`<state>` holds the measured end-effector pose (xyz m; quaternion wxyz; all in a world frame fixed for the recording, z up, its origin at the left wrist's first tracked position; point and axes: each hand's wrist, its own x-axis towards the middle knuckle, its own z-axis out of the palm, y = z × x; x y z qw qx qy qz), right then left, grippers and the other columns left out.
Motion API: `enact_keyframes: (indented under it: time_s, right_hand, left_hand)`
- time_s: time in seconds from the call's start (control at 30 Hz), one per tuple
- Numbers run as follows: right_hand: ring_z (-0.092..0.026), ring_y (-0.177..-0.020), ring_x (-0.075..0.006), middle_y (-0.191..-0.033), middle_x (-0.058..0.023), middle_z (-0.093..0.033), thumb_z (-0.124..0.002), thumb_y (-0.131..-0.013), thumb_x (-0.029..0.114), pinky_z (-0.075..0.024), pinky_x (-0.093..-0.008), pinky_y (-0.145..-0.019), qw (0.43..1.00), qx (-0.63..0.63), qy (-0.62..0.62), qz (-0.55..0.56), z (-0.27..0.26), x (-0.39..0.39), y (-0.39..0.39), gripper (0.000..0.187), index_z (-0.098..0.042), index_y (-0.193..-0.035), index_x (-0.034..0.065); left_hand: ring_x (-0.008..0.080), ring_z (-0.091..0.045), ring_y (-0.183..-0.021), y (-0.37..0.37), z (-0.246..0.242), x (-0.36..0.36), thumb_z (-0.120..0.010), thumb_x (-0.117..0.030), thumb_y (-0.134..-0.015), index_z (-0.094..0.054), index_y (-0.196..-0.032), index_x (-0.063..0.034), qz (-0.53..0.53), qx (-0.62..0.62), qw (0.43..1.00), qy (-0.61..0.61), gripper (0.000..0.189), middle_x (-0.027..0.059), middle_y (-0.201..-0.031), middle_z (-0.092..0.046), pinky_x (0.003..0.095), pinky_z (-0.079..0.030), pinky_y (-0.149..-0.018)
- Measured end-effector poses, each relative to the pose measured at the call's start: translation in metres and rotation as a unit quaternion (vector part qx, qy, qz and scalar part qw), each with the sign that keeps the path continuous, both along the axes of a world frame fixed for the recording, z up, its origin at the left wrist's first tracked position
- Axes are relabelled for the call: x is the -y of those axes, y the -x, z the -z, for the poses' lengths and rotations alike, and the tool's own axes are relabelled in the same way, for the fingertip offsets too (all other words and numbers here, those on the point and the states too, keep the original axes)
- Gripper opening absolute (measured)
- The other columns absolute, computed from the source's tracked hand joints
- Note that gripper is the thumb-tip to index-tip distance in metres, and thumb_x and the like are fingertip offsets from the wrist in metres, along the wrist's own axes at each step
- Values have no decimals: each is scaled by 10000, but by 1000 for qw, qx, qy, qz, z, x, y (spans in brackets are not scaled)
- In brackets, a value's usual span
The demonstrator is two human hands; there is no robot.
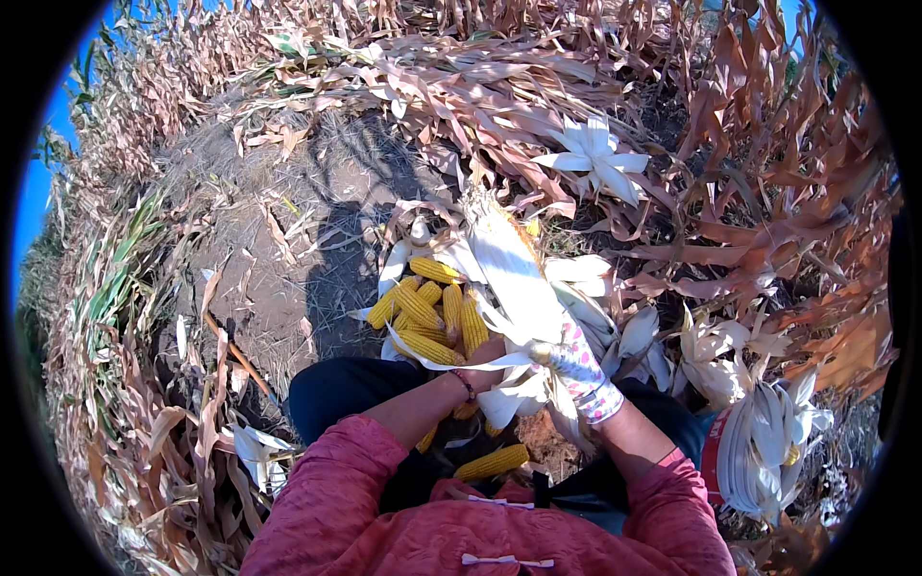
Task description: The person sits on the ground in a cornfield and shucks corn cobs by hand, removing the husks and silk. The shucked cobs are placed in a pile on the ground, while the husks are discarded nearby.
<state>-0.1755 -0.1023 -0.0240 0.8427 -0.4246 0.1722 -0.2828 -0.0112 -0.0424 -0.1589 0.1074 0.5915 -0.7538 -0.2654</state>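
My right hand (582,371), in a white glove with pink spots, grips the base of a corn ear (515,281) in pale husk. The ear points away from me, with a thin line of yellow kernels showing along its right edge. My left hand (486,367) is bare, with a beaded bracelet at the wrist, and sits against loose husk strips (511,403) at the ear's base. Husk covers its fingers, so their grip is hidden. Just beyond my left hand lies a pile of husked yellow corn cobs (425,309). One more cob (493,462) rests between my legs.
Empty husks (713,360) lie to my right, beside a bundle of husks (767,446) near a red object (712,457). An orange-brown stick (241,360) leans at left. Dry cornstalks (497,79) lie ahead, past bare soil (245,216).
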Motion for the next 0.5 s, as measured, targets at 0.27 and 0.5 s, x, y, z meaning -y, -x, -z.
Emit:
enact_keyframes:
  time_s: [0.27,0.5]
  right_hand:
    - [-658,-759,-208,-854,-111,-659,-726,-747,169,-521,-299,-684,935,-214,266,91,52,16,12,407,-533,-1053,-17]
    - [-642,-877,-302,-924,-164,-661,-705,-702,261,-512,-355,-747,818,-355,451,28,119,11,-7,429,-603,-1033,9]
  left_hand:
    - [183,-567,-999,-39,-102,38,-449,-443,-938,-500,-1176,-63,-266,-731,620,99,451,55,-1065,-595,341,-442,-890]
    - [91,-525,-850,-29,-119,29,-613,-165,-857,-530,-1010,-50,-252,-650,697,165,209,2,-898,-547,246,-432,-809]
